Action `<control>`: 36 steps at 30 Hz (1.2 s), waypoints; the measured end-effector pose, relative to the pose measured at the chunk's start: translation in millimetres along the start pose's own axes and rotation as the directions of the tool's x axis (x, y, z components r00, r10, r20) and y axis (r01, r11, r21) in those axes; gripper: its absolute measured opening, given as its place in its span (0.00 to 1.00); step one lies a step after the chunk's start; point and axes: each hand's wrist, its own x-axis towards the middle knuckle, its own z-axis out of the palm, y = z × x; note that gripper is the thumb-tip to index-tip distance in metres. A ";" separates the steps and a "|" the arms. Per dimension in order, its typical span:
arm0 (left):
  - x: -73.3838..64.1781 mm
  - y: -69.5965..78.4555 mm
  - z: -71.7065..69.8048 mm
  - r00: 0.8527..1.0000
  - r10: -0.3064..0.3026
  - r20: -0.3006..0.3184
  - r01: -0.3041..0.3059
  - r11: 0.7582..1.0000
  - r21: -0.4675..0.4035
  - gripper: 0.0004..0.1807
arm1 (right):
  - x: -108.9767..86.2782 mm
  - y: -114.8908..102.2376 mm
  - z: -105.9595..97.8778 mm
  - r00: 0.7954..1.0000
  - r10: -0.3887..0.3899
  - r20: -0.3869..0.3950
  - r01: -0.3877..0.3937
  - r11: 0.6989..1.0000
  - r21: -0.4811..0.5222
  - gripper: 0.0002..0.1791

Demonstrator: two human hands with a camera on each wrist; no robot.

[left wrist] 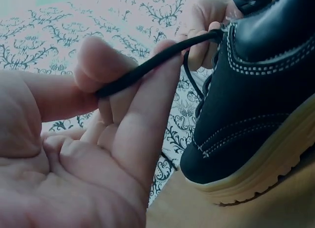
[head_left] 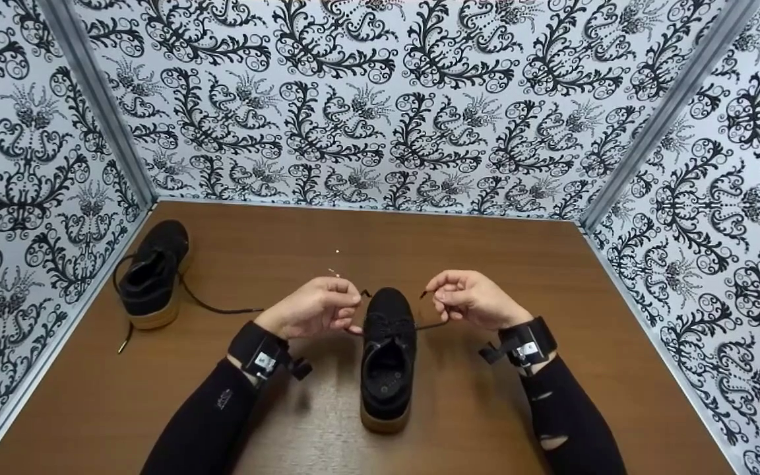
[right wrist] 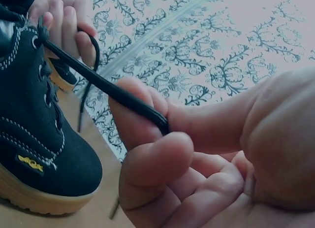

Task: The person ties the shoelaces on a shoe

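Note:
A black lace-up shoe (head_left: 388,303) with a tan sole stands at the middle of the table, its toe pointing away from me. To its left, my left hand (head_left: 317,307) pinches one shoelace end (left wrist: 152,63) between thumb and fingers. The lace runs from there to the shoe's top eyelet. On the other side, my right hand (head_left: 475,300) pinches the opposite lace end (right wrist: 98,85), drawn out from the top eyelet. Both hands are level with the front half of the shoe, and a dark lace tip shows beyond the fingers of each.
A second black shoe (head_left: 163,237) stands at the far left, its loose lace (head_left: 215,308) trailing toward my left wrist. Patterned walls (head_left: 367,119) enclose the brown tabletop (head_left: 485,409) at the back and both sides. Each wrist wears a black strap with a small device.

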 end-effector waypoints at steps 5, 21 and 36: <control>0.0 -0.4 -1.5 0.999 -0.026 0.020 0.026 1.000 -0.003 0.09 | -1.1 -0.1 -4.8 1.000 -0.013 0.014 0.013 1.000 -0.012 0.11; 4.1 -4.1 1.7 0.998 0.039 0.044 -0.038 0.999 -0.037 0.10 | 1.4 -8.6 4.5 0.939 -0.240 -0.248 0.264 0.962 0.068 0.10; 14.3 -21.4 22.9 0.911 0.180 -0.371 -0.087 0.963 0.253 0.09 | 3.8 -5.5 -0.3 0.926 -0.134 -0.354 0.106 0.990 -0.096 0.06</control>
